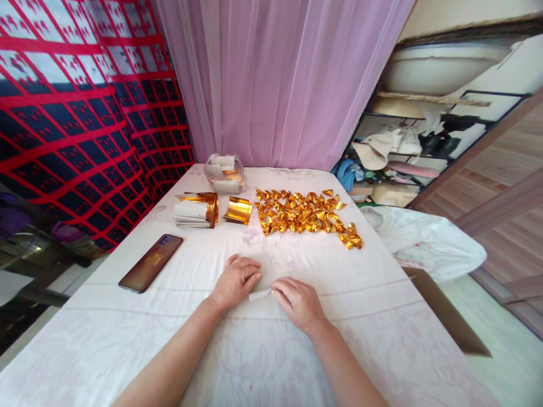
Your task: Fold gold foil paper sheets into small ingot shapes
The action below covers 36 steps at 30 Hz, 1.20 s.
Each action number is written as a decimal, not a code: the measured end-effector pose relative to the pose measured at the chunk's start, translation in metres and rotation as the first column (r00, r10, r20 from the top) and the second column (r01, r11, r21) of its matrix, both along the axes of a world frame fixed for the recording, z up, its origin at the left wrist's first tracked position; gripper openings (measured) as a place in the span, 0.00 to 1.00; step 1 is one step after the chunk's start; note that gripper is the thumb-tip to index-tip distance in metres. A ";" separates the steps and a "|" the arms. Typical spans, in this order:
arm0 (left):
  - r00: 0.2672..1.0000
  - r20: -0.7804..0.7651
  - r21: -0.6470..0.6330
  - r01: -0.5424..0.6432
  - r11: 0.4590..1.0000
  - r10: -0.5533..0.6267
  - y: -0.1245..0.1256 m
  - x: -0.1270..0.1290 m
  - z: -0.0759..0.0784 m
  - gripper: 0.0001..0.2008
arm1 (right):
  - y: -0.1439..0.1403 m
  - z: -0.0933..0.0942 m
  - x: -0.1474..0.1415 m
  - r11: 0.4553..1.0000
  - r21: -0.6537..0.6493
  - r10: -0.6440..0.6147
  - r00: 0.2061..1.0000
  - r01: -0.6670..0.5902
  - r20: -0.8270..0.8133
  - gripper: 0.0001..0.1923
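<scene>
A pale sheet of paper [266, 267] lies on the table in front of me, white side up, with its near edge turned up in a narrow fold. My left hand [237, 280] rests over the left part of the sheet, fingers lying on it and pressing it down. At the right end of the fold, my right hand [299, 302] pinches the paper between thumb and fingers. Beyond my hands stand a small stack of curled gold foil paper [238, 210] and a thicker stack of foil paper [195, 210] showing pale backs. To their right, many folded gold foil pieces [301, 212] lie clustered in rows.
A smartphone [151, 263] lies face down at the left. Near the back edge sits a clear plastic bag [224, 173] with more paper inside. The table [254, 362] has a pale patterned cloth. A white plastic bag [428, 240] and cardboard [449, 311] are beside its right edge.
</scene>
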<state>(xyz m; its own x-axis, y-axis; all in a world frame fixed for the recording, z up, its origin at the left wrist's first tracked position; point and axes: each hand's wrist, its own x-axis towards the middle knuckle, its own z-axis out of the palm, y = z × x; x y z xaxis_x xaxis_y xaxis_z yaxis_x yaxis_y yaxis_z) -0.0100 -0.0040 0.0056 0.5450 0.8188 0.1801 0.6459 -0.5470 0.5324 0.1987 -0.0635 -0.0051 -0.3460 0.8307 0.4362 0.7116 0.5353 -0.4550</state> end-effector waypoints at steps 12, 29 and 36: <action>0.997 0.066 -0.068 -0.027 0.997 0.031 -0.025 -0.009 -0.001 0.08 | -0.001 -0.004 -0.009 0.992 -0.125 -0.033 0.977 0.006 -0.213 0.12; 0.956 0.190 0.018 -0.230 0.973 0.222 -0.019 -0.008 -0.023 0.35 | 0.048 0.009 -0.016 0.960 -0.189 -0.193 0.978 0.205 0.082 0.11; 0.956 -0.022 0.121 -0.288 0.950 0.293 -0.018 -0.007 -0.029 0.26 | 0.057 0.000 -0.024 0.949 -0.175 -0.230 0.955 0.263 0.187 0.06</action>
<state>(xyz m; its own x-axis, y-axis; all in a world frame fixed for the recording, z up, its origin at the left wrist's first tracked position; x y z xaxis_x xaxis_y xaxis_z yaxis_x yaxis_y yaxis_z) -0.0165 -0.0219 -0.0231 0.2950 0.9179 0.2653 0.8054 -0.3883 0.4479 0.1750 -0.0070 -0.0055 -0.1722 0.9620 0.2118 0.8826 0.2462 -0.4006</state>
